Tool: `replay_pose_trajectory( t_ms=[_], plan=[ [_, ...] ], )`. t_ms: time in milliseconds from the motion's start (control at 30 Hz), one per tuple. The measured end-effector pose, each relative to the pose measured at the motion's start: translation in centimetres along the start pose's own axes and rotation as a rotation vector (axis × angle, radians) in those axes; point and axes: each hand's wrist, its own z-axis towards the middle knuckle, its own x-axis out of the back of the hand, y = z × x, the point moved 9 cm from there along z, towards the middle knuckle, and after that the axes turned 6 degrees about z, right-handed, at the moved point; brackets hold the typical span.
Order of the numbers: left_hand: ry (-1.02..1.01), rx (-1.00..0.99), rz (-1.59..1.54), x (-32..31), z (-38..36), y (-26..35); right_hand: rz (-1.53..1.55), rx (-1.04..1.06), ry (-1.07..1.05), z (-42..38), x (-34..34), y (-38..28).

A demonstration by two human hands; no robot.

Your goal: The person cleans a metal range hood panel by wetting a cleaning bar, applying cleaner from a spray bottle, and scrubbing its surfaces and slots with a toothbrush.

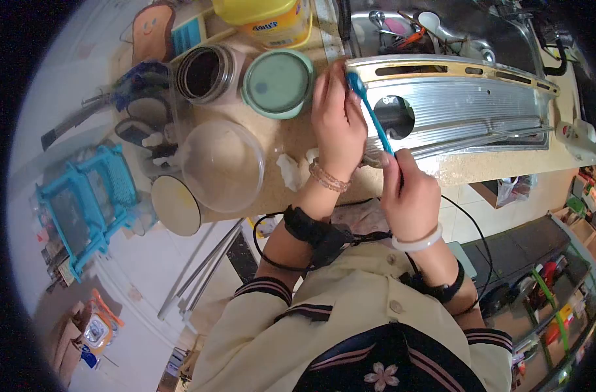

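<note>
My right hand [412, 196] is closed around the lower end of a blue toothbrush [375, 121]. The brush slants up to the left, with its head at the top left corner of a ribbed metal panel [461, 104]. Along the panel's far edge run long slots with yellowish-brown staining, and a round hole sits near its left end. My left hand [337, 124] grips that left end, its fingers partly hidden behind the edge. The bristles cannot be made out.
Behind the panel, a sink [370, 42] holds spoons and other utensils. Left on the counter stand a green-lidded container [278, 83], an open jar [204, 73], a clear plastic bowl [223, 166] and a yellow tub [265, 19]. A blue rack [92, 202] is further left.
</note>
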Motion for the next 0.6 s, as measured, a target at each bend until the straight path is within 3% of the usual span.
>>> replay_pose_trajectory(
  t_ms=[200,333,467,600],
  plan=[
    [-0.091,0.107,-0.085,-0.9,0.8,-1.1,-0.009,0.04,-0.011,-0.1,0.2,0.5],
    [-0.039,0.046,-0.039,-0.2,0.2,0.1,0.072,-0.037,0.007,0.1,0.9,1.4],
    [-0.022,-0.004,0.003,-0.1,0.3,0.3,-0.017,0.057,0.06,0.6,0.6,-0.3],
    [-0.092,0.094,-0.051,-0.6,0.4,-0.2,-0.032,-0.134,0.138,0.7,3.0,3.9]
  ],
)
